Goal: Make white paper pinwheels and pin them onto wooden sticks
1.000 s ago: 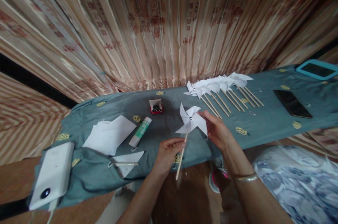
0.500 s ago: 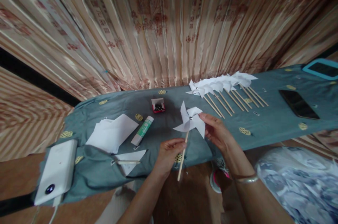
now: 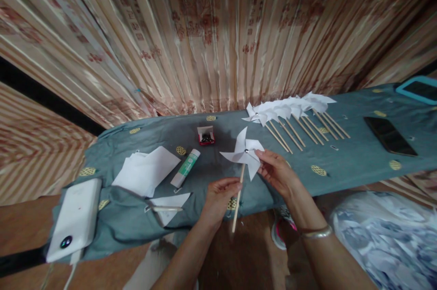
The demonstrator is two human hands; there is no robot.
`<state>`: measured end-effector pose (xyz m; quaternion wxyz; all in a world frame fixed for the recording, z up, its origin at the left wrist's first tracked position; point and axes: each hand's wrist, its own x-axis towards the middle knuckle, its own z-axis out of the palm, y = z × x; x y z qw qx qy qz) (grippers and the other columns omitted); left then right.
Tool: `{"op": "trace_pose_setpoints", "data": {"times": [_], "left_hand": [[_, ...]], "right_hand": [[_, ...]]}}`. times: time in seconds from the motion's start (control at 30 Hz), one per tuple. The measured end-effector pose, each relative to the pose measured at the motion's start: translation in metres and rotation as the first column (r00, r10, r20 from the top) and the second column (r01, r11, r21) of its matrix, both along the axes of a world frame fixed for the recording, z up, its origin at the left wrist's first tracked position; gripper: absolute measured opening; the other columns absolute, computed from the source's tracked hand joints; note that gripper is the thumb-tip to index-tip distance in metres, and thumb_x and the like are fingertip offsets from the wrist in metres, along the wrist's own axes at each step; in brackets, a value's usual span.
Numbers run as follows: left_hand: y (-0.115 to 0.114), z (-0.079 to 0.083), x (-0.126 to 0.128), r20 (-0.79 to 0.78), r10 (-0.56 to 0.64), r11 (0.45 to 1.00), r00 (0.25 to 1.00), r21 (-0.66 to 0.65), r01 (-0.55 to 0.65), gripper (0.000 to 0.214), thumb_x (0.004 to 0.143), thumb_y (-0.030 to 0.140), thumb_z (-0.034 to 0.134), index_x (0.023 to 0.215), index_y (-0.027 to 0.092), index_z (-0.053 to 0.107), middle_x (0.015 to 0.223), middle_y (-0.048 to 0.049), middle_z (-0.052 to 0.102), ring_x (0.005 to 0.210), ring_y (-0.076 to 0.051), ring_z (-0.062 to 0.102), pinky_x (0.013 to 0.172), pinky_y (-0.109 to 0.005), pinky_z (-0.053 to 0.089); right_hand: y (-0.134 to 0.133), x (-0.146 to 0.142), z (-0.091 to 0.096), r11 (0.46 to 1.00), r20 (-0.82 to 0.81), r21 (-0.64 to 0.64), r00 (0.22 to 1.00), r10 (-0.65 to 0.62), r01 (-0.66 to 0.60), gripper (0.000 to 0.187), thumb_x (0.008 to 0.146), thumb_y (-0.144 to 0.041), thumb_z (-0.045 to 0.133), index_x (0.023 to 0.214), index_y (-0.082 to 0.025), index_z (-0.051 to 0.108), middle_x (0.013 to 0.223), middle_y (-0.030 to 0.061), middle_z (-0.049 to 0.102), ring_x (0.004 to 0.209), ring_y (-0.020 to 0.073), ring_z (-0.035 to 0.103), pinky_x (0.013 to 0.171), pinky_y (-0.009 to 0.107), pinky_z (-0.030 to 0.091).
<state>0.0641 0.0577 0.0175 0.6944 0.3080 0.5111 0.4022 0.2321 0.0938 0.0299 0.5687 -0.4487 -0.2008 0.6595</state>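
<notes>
A white paper pinwheel (image 3: 251, 159) with a shiny pin at its centre is held up over the table's near edge. My left hand (image 3: 221, 195) pinches its thin wooden stick between thumb and fingers, a little below the blades. On the right-hand blade, my right hand (image 3: 276, 169) has its thumb and fingertips closed at the paper edge; its other fingers are partly hidden. Behind it lies a row of similar pinwheels (image 3: 290, 109), overlapping, their sticks pointing toward me. A small red box (image 3: 206, 139) stands open with dark pins inside.
Left of my hands lie a glue stick (image 3: 185, 169), stacked white paper (image 3: 145, 172) and a folded piece of paper (image 3: 169, 201) with a pen-like stick on it. A white power bank (image 3: 77, 217) with a cable, a dark phone (image 3: 389, 136) and a plastic bag (image 3: 385, 240) are around.
The pinwheel's blades have turned clockwise by part of a turn, with my right hand shifting slightly left and down at the blade. My left hand keeps its hold on the stick.
</notes>
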Motion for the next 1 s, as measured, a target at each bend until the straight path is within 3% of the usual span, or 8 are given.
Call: {"op": "trace_pose_setpoints", "data": {"times": [0.33,0.67,0.9,1.0], "left_hand": [[0.0004,-0.0014,0.0022,0.034,0.012,1.0,0.999,-0.014,-0.011,0.035,0.049,0.04,0.085,0.072,0.014,0.078,0.05,0.0012,0.054,0.05,-0.007,0.043,0.052,-0.021,0.03],[0.0002,-0.0029,0.0034,0.018,0.028,1.0,0.999,-0.011,-0.028,0.031,0.049,0.038,0.084,0.069,0.015,0.078,0.051,0.0001,0.057,0.051,-0.008,0.045,0.053,-0.022,0.032],[0.0009,-0.0026,0.0031,0.016,0.04,0.999,0.999,-0.024,-0.039,0.035,0.046,0.038,0.085,0.071,0.015,0.078,0.053,-0.0013,0.06,0.051,-0.008,0.045,0.053,-0.022,0.033],[0.0011,-0.0007,0.0026,0.024,0.047,0.998,0.999,-0.039,-0.046,0.037,0.044,0.038,0.086,0.071,0.015,0.078,0.054,-0.0016,0.06,0.051,-0.008,0.046,0.051,-0.022,0.032]], "right_hand": [[-0.0021,-0.004,0.0008,1.0,-0.034,-0.003,0.999,0.02,-0.02,0.024,0.057,-0.026,0.087,0.074,-0.02,0.073,0.071,-0.001,0.074,0.057,0.0103,0.065,0.054,0.019,0.053],[-0.0036,-0.0062,-0.0011,0.999,-0.031,0.017,0.999,0.039,-0.038,0.019,0.059,-0.025,0.086,0.067,-0.02,0.07,0.055,-0.0051,0.066,0.05,0.0076,0.06,0.053,0.016,0.051],[-0.004,-0.003,-0.0013,0.999,-0.002,-0.014,0.999,0.052,-0.052,0.031,0.057,-0.032,0.087,0.082,-0.019,0.074,0.079,0.0025,0.077,0.061,0.0118,0.068,0.057,0.019,0.054],[-0.003,0.0027,0.0011,0.998,0.011,-0.066,1.0,0.003,-0.003,0.033,0.056,-0.037,0.088,0.081,-0.021,0.073,0.079,0.0022,0.076,0.064,0.0117,0.068,0.06,0.019,0.055]]}}
